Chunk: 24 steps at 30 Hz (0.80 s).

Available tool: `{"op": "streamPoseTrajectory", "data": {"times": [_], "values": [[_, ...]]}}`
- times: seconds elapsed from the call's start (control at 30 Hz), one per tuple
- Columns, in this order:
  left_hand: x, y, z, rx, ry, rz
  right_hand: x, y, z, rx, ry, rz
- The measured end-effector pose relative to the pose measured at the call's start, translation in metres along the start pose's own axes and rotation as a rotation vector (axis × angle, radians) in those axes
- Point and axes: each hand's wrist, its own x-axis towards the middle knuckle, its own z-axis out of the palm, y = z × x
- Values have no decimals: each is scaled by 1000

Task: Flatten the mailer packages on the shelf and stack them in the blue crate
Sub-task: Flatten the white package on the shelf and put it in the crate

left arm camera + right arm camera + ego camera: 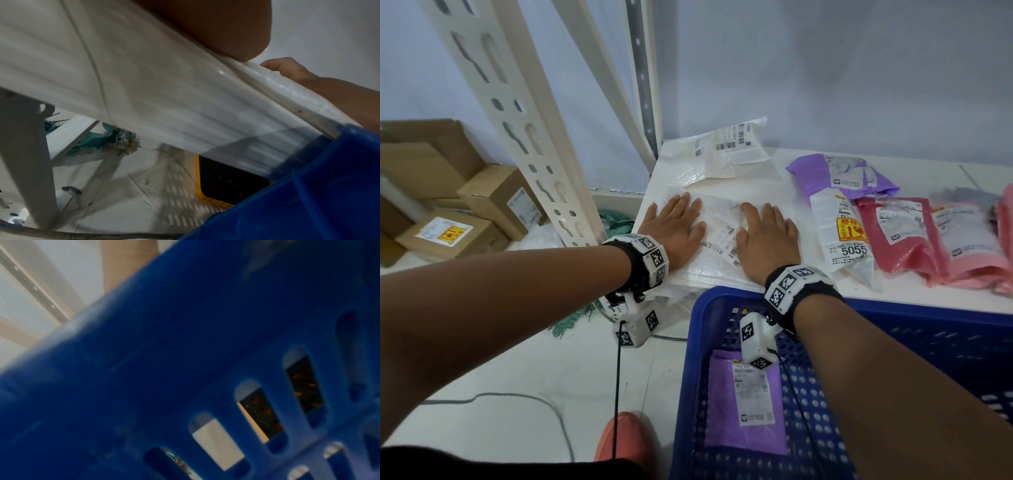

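In the head view, the left hand (677,230) and right hand (767,236) press flat, fingers straight, on a white mailer (717,236) at the shelf's (914,291) front edge, just behind the blue crate (914,322). A purple mailer (748,407) lies inside the crate. The right wrist view shows only the crate's slotted wall.

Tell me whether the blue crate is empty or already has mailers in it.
Not empty. The blue crate holds one purple mailer lying flat, label up, on its perforated floor. No other mailer shows inside; the right forearm hides part of the floor.
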Motion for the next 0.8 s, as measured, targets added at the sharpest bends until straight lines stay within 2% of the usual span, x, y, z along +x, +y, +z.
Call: {"op": "streamPoseTrajectory", "data": {"times": [0.3,0.63,0.7,0.8], "values": [[-3,0,-3,-34,5,-12,-1,-1,-4,-7,-76,6],[-3,1,-4,-7,-6,10,-5,-7,-12,-52,-92,15],[-2,1,-3,5,2,14,-4,-12,-19,-118,-78,2],[-1,2,0,23,24,13,-3,-23,-31,-392,-31,-97]]}}
